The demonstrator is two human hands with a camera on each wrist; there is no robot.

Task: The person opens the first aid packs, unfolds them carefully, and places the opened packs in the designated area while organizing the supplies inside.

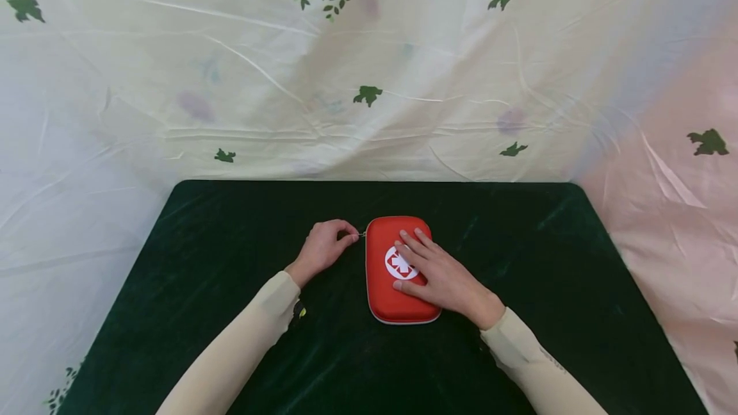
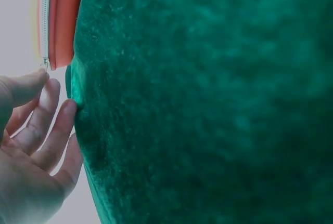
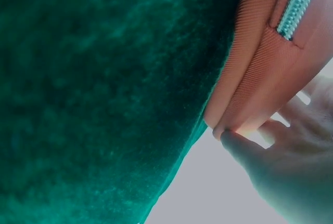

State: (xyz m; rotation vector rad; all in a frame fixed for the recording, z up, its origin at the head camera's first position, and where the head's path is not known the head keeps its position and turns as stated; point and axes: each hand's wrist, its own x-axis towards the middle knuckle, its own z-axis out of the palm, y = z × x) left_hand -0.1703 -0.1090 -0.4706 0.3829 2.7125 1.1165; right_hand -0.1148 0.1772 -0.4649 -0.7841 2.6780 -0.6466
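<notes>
A red zippered first-aid case (image 1: pixel 383 300) with a round white emblem (image 1: pixel 398 262) lies on the dark green cloth. At its far left corner my left hand (image 1: pixel 325 245) pinches the small metal zipper pull (image 1: pixel 362 234) between thumb and index finger. The left wrist view shows the pale zipper (image 2: pixel 45 21) running up the case's side, closed along the stretch in sight. My right hand (image 1: pixel 444 277) rests on the lid with fingers spread, partly covering the emblem. In the right wrist view, one end of the zipper (image 3: pixel 301 5) shows on the case's side.
Green velvety cloth covers the table (image 1: pixel 230 229). Behind it and at both sides hangs a pale curtain (image 1: pixel 438 133) printed with green leaves. A dark band (image 1: pixel 298 311) sits under the left sleeve's cuff.
</notes>
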